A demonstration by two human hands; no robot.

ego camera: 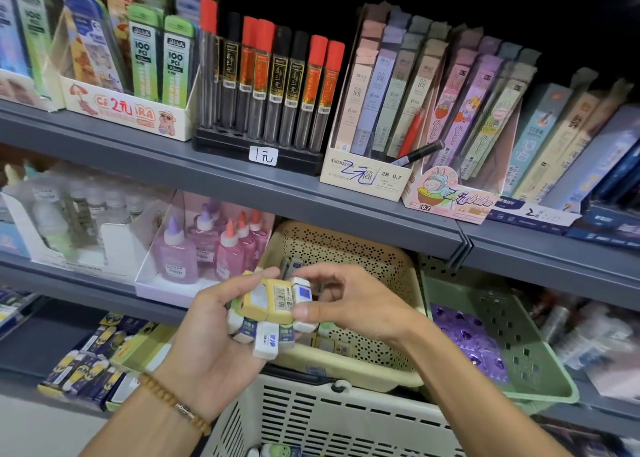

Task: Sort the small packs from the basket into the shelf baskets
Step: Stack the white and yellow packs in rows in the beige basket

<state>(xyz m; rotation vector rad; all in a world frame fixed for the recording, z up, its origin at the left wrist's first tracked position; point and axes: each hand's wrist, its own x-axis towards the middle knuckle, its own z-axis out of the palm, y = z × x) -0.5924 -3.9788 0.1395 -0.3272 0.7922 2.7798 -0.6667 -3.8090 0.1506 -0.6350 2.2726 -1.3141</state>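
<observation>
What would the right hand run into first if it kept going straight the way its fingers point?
The right hand points left, its fingers already pinching the white pack on the stack of small packs held by the left hand. It would probably push straight into that stack.

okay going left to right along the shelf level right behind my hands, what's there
Clear bottles in a white box → pink and purple glue bottles → cream perforated basket → green basket holding purple packs.
</observation>
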